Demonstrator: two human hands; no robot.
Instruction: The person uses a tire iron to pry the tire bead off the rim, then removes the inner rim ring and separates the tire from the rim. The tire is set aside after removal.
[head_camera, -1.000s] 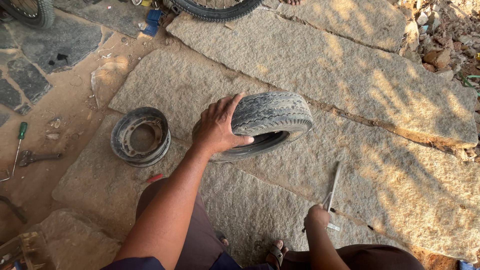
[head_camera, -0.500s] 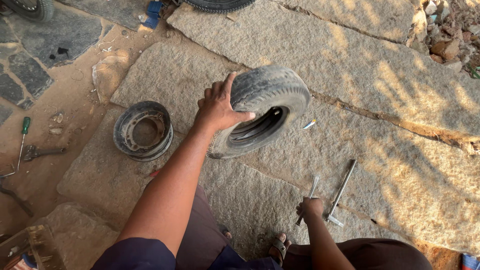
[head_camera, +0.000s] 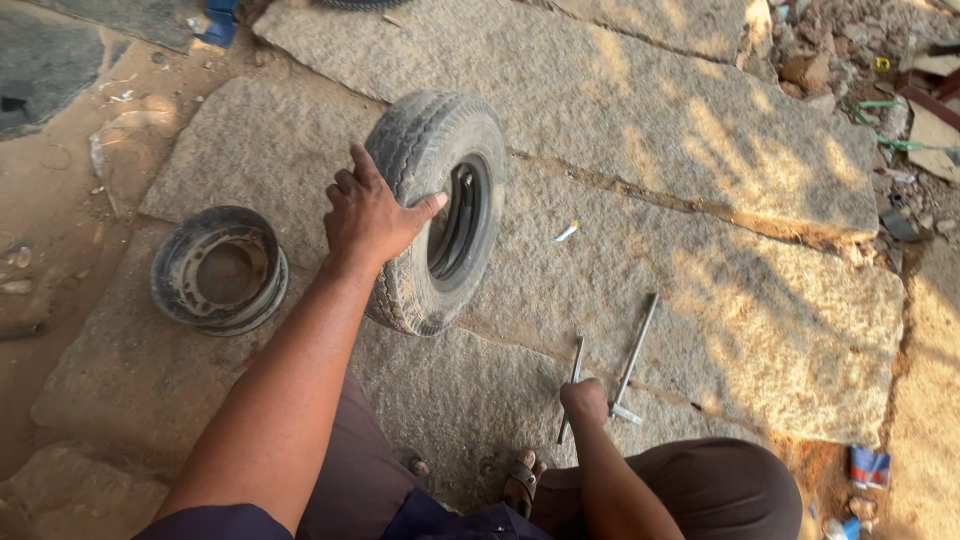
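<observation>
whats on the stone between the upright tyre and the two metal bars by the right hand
In the head view, a small white and yellow scrap lies on the stone slab between the tyre and the metal bars; otherwise that stretch is bare rock.

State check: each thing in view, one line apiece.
tyre: upright on its tread on the stone slab, no rim inside.
left hand: flat on the tyre's tread, steadying it.
right hand: closed on a thin metal bar.
thin metal bar: tip on the slab, gripped.
long metal lever: lying flat, untouched.
wheel rim: lying flat, apart from the tyre.
</observation>
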